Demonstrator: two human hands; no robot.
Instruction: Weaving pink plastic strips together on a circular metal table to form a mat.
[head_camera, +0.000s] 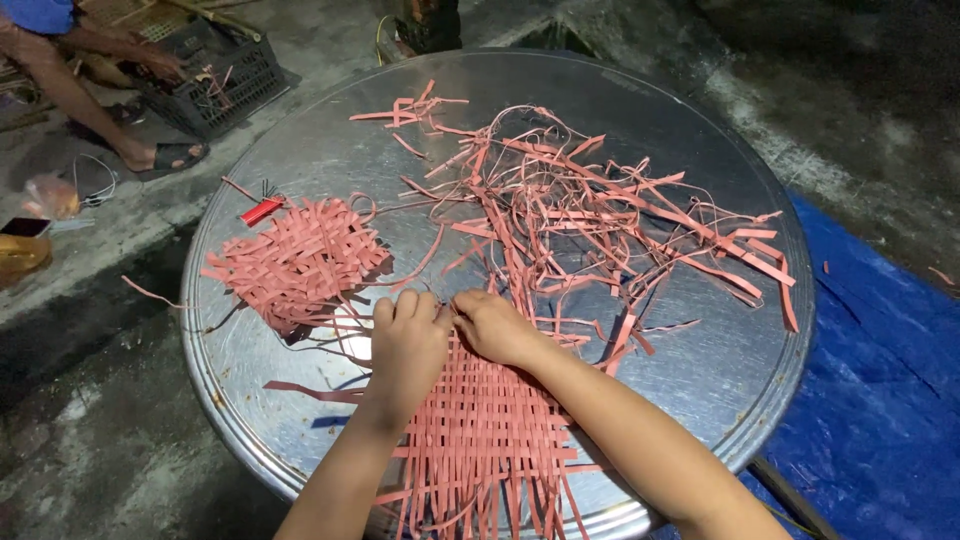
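Both hands are down on a half-woven mat (480, 440) of flat pink strips, which sits at the near edge of a big round metal tray (720, 370) and hangs a little over its rim. The left hand (408, 345) lies palm-down on the mat's far left corner, fingers curled together and pressing the weave flat — I can't tell if it's actually pinching a strip underneath. The right hand (495, 325) is right beside it, touching it, knuckles up with the fingertips tucked in at the mat's far edge; looks like it's closed on a strip end there, but the fingers hide the grip, so I can't say for sure.

Left of the hands, toward the tray's left edge, there's a second, smaller woven piece (300, 262), a bit ragged and tilted. Just past it sits a small red tool (262, 210) with dark prongs. The far and right part of the tray is covered in a loose tangle of pink strips (600, 215), with a few strays near the far edge.

Off the tray: a blue tarp (880, 380) on the ground at the right, and at the far left corner another person sits by a dark plastic crate (225, 85) — only their legs and an arm show.
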